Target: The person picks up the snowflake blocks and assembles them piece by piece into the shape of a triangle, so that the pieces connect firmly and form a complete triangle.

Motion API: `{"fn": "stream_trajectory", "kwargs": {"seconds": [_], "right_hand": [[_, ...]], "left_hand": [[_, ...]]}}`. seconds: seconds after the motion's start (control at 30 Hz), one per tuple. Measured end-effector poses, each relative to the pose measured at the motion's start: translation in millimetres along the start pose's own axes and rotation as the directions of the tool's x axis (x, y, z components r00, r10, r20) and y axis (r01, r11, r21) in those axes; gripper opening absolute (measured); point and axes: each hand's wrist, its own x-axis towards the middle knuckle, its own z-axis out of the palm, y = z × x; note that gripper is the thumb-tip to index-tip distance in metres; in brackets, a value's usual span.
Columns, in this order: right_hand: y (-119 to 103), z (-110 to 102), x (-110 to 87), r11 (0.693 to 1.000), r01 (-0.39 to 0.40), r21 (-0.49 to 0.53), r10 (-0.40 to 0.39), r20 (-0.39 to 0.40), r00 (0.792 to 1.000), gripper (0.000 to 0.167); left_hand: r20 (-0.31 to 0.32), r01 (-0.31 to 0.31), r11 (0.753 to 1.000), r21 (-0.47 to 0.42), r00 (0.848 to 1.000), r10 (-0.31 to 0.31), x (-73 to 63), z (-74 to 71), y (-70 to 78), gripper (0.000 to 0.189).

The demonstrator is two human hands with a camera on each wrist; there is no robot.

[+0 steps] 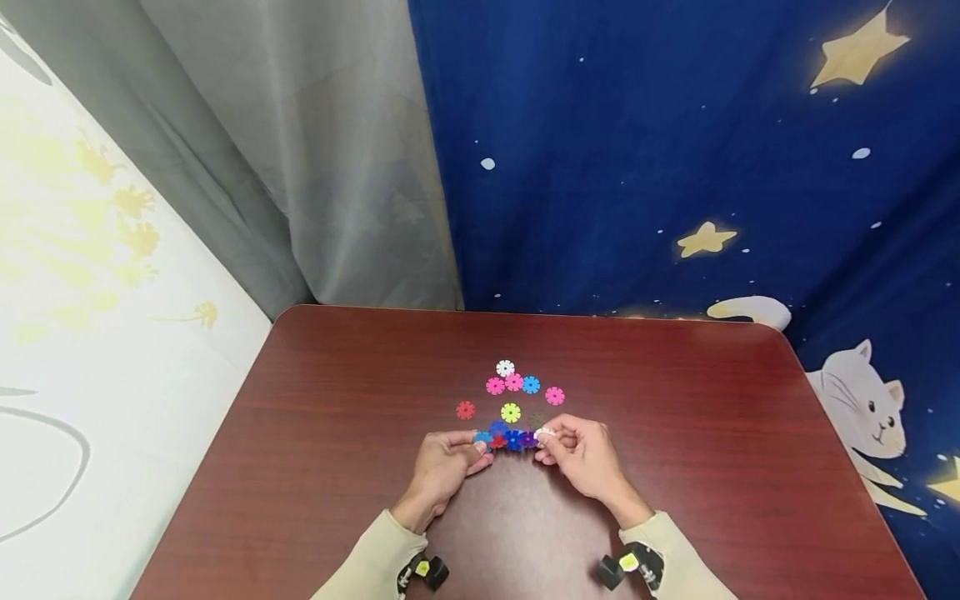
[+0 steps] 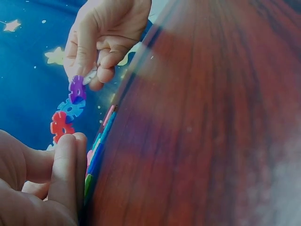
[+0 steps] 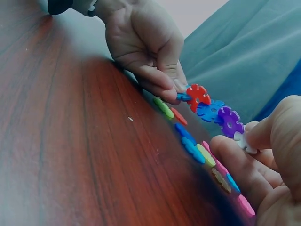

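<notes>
A short chain of notched plastic building discs hangs between both hands above the table. Its light blue end disc (image 1: 482, 437) is pinched by the left hand (image 1: 440, 468) between thumb and fingers. Along the chain come a red disc (image 3: 198, 98), a blue disc (image 3: 210, 111) and a purple disc (image 3: 230, 122), slotted together at angles. At the other end, the right hand (image 1: 588, 460) pinches a white disc (image 3: 243, 142) that touches the purple one. Fingertips partly cover the white disc, so how deeply it sits in the slot cannot be told.
Loose discs lie flat beyond the hands: a white one (image 1: 506, 368), several pink ones, a blue one (image 1: 531, 384), a yellow-green one (image 1: 511, 412), a red one (image 1: 466, 410) and a brownish one (image 1: 537, 419). Curtains hang behind the brown table (image 1: 337, 375).
</notes>
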Motion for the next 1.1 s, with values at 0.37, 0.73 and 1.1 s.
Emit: {"fn": "stream_trajectory", "kwargs": {"seconds": [0.37,0.73,1.1], "right_hand": [[2,-1,0.6,0.993,-0.036,0.111,0.031,0.054,0.998,0.010],[-4,-7,2.6,0.989,-0.135,0.059,0.133,0.025,0.991,0.017],[-7,-2,0.5,0.996,-0.085,0.021,0.085,0.007,0.996,0.008]], "left_hand": [[-0.006,0.008,1.000,0.021,1.000,-0.008,0.3,0.8,1.8,0.025],[-0.018,-0.001,0.999,-0.048,1.000,0.001,4.4,3.2,0.2,0.027],[-0.003,0.004,0.999,-0.037,1.000,-0.004,3.6,0.4,1.5,0.027]]}}
